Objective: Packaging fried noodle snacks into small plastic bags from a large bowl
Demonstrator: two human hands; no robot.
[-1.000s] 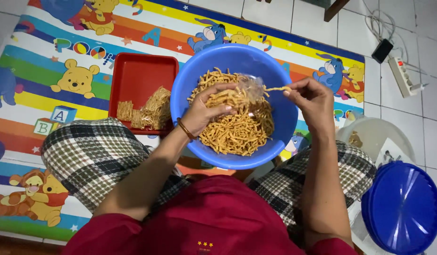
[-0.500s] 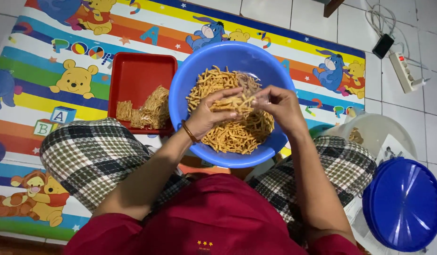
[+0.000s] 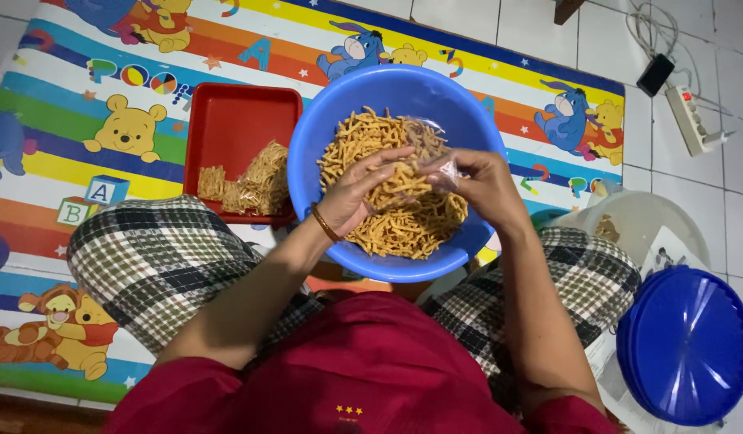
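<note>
A blue plastic bowl (image 3: 323, 153) rests on my lap, filled with thin orange-yellow snack sticks (image 3: 395, 229). My left hand (image 3: 359, 189), with a gold bracelet at the wrist, holds a bunch of sticks over the bowl. My right hand (image 3: 484, 185) pinches a small clear plastic bag (image 3: 444, 170) right beside the left hand's fingertips. Both hands meet above the middle of the bowl.
A red square tray (image 3: 227, 120) to the bowl's left holds a few filled packets of sticks (image 3: 255, 181). A colourful cartoon play mat (image 3: 90, 120) covers the floor. A blue round lid (image 3: 685, 345) and a white container (image 3: 653, 221) lie at the right; a power strip (image 3: 693, 120) sits on the tiles.
My right hand has come in from the bowl's right rim to the middle and now meets the left hand. The left hand has lifted a bunch of sticks.
</note>
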